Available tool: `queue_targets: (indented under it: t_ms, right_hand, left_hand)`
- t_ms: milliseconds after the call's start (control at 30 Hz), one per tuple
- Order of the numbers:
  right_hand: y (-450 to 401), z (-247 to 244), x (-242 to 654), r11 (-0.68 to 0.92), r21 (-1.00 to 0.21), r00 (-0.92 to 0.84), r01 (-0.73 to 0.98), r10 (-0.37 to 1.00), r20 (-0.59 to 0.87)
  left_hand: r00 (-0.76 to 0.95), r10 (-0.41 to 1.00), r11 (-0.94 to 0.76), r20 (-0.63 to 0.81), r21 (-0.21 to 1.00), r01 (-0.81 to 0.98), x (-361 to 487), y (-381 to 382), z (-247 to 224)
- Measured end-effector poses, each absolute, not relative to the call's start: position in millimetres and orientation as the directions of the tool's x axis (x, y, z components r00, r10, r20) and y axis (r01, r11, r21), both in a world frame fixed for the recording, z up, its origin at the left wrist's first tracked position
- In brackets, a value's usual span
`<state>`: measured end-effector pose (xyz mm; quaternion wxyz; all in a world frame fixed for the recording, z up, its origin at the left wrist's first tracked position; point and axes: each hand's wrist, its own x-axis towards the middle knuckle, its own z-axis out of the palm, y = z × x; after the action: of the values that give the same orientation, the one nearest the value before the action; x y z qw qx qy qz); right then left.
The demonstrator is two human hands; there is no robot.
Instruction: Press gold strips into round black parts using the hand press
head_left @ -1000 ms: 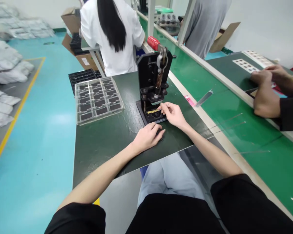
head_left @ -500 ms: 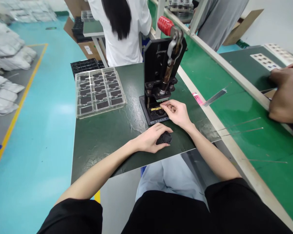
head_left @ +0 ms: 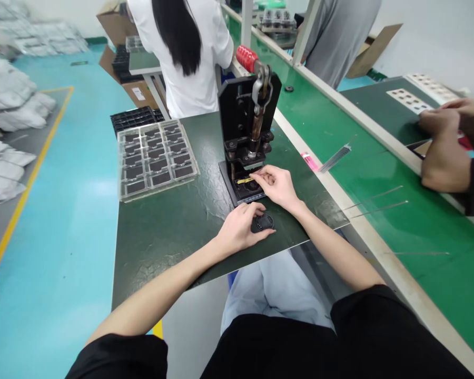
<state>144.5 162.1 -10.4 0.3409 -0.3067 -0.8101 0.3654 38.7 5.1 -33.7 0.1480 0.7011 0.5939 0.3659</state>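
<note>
At the black toggle press (head_left: pixel 249 121) with a red handle, my right hand (head_left: pixel 277 185) reaches over the base, thumb and forefinger pinched at the right end of a thin yellow strip (head_left: pixel 243 181). This strip lies across the press's fixture, under the raised ram. Nearer to me, my left hand (head_left: pixel 243 226) curves round a black plastic part with a round face (head_left: pixel 265 221), low over the green table mat. Its thumb is at the near edge and its fingers at the far edge; the palm hides the part's left side.
A clear tray (head_left: pixel 158 158) of black parts in compartments sits left of the press. Along the right runs a green conveyor (head_left: pixel 379 173) with thin metal rods and a pink-labelled bundle (head_left: pixel 310 161). A co-worker's hands (head_left: pixel 446 142) are across it; another person (head_left: pixel 185 52) sits ahead.
The view has shifted slightly, so the press and tray appear lower and farther left. My right fingers remain at the yellow strip. My left fingers have shifted slightly round the black part.
</note>
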Motion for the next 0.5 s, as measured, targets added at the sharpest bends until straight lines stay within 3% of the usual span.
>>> queue_targets:
  t_ms: [167,300,500]
  right_hand:
    - [161.0,-3.5,144.5,0.560,-0.800,-0.558,0.216,0.743,0.369]
    - [143.6,4.3,168.9,0.485,-0.864,-0.347,0.137,0.840,0.416]
    - [98.6,-15.5,214.8,0.338,-0.916,-0.560,0.217,0.812,0.167]
  left_hand:
    - [0.005,0.947,-0.241,0.321,0.702,0.670,36.2,8.0,-34.9]
    - [-0.004,0.950,-0.236,0.311,0.727,0.645,35.1,8.5,-34.7]
    - [-0.027,0.961,-0.202,0.274,0.767,0.609,36.4,7.8,-36.8]
